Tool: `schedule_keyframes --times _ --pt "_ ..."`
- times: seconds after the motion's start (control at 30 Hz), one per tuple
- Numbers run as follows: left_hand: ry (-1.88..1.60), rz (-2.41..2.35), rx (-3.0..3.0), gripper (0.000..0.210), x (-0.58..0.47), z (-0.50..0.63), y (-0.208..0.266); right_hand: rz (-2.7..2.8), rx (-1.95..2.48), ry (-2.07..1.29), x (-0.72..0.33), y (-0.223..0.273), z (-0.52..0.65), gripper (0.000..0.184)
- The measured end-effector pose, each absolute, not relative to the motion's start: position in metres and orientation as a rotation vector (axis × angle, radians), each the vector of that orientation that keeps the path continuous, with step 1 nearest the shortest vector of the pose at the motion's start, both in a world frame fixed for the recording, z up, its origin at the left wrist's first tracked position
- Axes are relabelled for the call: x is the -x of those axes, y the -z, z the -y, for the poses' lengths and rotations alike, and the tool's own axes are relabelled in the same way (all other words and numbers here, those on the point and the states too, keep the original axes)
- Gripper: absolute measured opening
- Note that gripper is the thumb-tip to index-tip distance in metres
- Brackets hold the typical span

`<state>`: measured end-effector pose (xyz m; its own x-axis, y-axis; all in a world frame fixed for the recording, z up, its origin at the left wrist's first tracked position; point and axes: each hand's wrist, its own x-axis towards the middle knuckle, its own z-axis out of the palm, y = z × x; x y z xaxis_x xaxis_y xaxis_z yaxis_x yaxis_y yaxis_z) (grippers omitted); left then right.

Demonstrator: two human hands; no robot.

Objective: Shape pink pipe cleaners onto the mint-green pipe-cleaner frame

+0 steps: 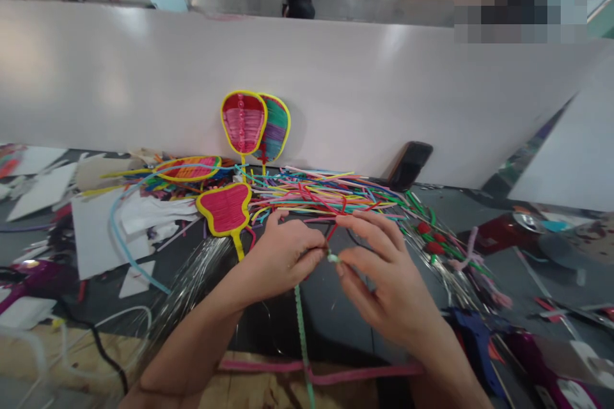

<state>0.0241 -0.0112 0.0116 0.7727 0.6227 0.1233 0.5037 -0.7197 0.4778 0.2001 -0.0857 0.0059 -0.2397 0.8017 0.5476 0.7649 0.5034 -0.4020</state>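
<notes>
My left hand (291, 254) is closed in a pinch on a pale green pipe cleaner (300, 316), whose twisted length hangs down below it past the table edge. The thumb and forefinger of my right hand (378, 265) close on a small light green end (332, 258) between both hands, with its other fingers spread. My left fingers hide how this end joins the hanging length. A pink pipe cleaner (364, 373) lies crosswise along the front edge, touching the green one. Just beyond my fingers is a heap of coloured pipe cleaners (316, 190), some red ones bent.
Yellow-edged fan shapes (244, 124) lean on the white partition (364, 89); another fan (224, 209) lies left of my hands. A phone (410, 163) leans at the back right. Wire stems (185, 281), white card (105, 236), a red can (508, 232) and glue guns (542, 358) flank the workspace.
</notes>
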Motion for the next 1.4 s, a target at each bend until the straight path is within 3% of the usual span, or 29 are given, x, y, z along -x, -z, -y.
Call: schedule_keyframes --times 0.17,0.43,0.63,0.77,1.1,1.27,1.4 --pt "-0.406 -0.819 -2.525 0.019 -0.024 0.012 -0.013 1.824 1.311 -0.215 -0.211 0.004 0.068 0.008" --pt "-0.416 -0.8 -2.526 0.019 -0.024 0.012 -0.014 1.872 1.402 -0.743 -0.219 0.025 0.047 0.024" --pt "-0.401 -0.795 -2.537 0.022 -0.025 0.014 -0.017 2.054 1.059 -1.262 -0.221 0.035 0.044 0.032" --pt "-0.377 -0.781 -2.5 0.022 -0.024 0.013 -0.017 2.079 0.884 -1.381 -0.22 0.038 0.043 0.039" --pt "-0.393 -0.784 -2.484 0.02 -0.025 0.009 -0.012 2.066 1.02 -1.258 -0.22 0.042 0.039 0.035" --pt "-0.381 -0.873 -2.563 0.022 -0.026 0.009 -0.011 1.877 1.191 -0.704 -0.224 0.026 0.044 0.02" --pt "-0.393 -0.858 -2.559 0.021 -0.027 0.009 -0.009 1.988 1.072 -0.327 -0.219 0.005 0.063 0.011"
